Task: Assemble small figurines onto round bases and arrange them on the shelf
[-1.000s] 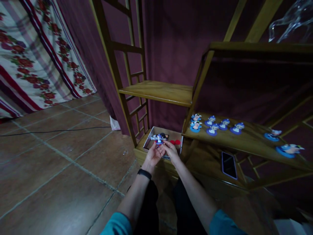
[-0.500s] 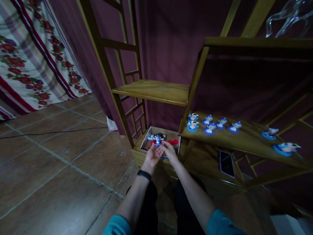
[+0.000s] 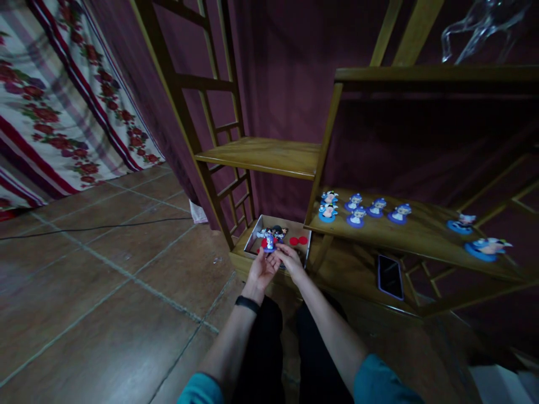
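Observation:
Between my two hands, over the near side of a shallow cardboard box point(image 3: 286, 220), is a small purple-and-white figurine point(image 3: 269, 242) on a purple base. My left hand point(image 3: 261, 271) has its palm turned up, its fingers under and around the base. From the right, my right hand point(image 3: 291, 261) pinches the base's edge with its fingertips. Inside the box lie red discs point(image 3: 298, 240) and several small dark and white figures point(image 3: 278, 231), partly hidden behind the held figurine.
On the right shelf point(image 3: 379, 233) stand several purple-based figurines point(image 3: 375, 207) and several on blue bases point(image 3: 327, 212). A phone point(image 3: 390, 276) lies on the lower board. A bare wooden shelf point(image 3: 261, 154) juts out above the box. A clear glass animal point(image 3: 475, 33) stands at upper right.
The view has swung slightly to the right. Both hands stay on the figurine over the box, and its position between them is nearly the same.

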Tool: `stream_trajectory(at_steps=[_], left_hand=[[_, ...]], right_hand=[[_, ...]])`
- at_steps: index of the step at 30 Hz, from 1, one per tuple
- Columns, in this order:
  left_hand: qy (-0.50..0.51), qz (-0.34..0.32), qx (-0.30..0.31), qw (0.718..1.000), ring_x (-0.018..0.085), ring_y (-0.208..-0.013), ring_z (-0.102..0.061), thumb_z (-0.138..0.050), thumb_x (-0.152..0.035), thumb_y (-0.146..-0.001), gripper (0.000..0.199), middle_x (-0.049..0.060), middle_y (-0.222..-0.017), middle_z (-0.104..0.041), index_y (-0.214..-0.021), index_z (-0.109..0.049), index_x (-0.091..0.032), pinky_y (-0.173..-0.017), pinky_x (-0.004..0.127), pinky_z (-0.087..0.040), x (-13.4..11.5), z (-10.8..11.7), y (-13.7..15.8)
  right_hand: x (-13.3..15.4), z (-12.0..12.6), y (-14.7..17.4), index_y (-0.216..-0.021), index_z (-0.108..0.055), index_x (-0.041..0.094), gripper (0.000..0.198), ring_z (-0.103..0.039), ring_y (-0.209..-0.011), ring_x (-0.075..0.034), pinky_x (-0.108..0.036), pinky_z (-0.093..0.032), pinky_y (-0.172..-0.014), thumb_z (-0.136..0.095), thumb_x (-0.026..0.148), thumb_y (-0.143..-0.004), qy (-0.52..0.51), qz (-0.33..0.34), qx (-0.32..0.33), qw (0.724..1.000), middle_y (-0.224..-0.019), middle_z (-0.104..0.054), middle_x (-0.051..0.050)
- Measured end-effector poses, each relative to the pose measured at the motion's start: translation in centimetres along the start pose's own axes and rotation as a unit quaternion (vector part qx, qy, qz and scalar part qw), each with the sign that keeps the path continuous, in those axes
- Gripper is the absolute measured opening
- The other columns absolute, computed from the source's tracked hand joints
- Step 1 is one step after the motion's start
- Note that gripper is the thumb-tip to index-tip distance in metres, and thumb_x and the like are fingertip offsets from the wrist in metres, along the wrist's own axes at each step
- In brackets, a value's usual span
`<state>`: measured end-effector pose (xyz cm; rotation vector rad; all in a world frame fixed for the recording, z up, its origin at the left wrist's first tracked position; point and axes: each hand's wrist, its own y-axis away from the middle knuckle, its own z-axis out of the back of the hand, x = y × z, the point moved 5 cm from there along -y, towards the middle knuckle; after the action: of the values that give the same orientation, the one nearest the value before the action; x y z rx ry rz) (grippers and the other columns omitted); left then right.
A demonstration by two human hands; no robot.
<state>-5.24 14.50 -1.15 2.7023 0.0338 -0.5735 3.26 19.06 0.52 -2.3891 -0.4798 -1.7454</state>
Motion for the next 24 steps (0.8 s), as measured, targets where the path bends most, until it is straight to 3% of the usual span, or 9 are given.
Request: stream_trajectory(at_steps=[10, 17, 24], left_hand=[[-0.024, 0.009, 0.006, 1.0, 0.017, -0.086, -0.065, -0.05, -0.024, -0.086, 0.019, 0.012, -0.093, -0.066, -0.096, -0.061, -0.012, -0.076, 0.029, -0.053, 3.2, 0.5, 2.0], [-0.029, -0.054, -0.005, 0.998, 0.012, -0.08, -0.065, -0.055, -0.011, -0.081, 0.013, 0.006, -0.086, -0.068, -0.092, -0.062, -0.014, -0.078, 0.024, -0.051, 4.3, 0.9, 2.5], [-0.047, -0.056, 0.017, 0.997, 0.013, -0.079, -0.065, -0.054, -0.006, -0.08, 0.014, 0.005, -0.082, -0.069, -0.089, -0.062, -0.013, -0.078, 0.024, -0.051, 5.2, 0.0, 3.2]], right_hand=[[-1.4, 5.0, 4.3, -0.105, -0.063, 0.023, 0.043, -0.061, -0.098, -0.02, -0.037, -0.048, -0.084, -0.068, 0.04, -0.065, -0.045, -0.05, 0.027, 0.997, -0.107, -0.066, -0.006], [-2.5, 4.4, 4.4, -0.105, -0.063, 0.025, 0.047, -0.058, -0.101, -0.02, -0.034, -0.045, -0.089, -0.072, 0.038, -0.061, -0.013, -0.016, 0.004, 1.0, -0.108, -0.065, -0.002], [-3.3, 5.1, 4.2, -0.109, -0.061, 0.026, 0.05, -0.059, -0.097, -0.019, -0.033, -0.043, -0.091, -0.072, 0.036, -0.061, 0.021, 0.002, -0.004, 1.0, -0.105, -0.065, 0.0]])
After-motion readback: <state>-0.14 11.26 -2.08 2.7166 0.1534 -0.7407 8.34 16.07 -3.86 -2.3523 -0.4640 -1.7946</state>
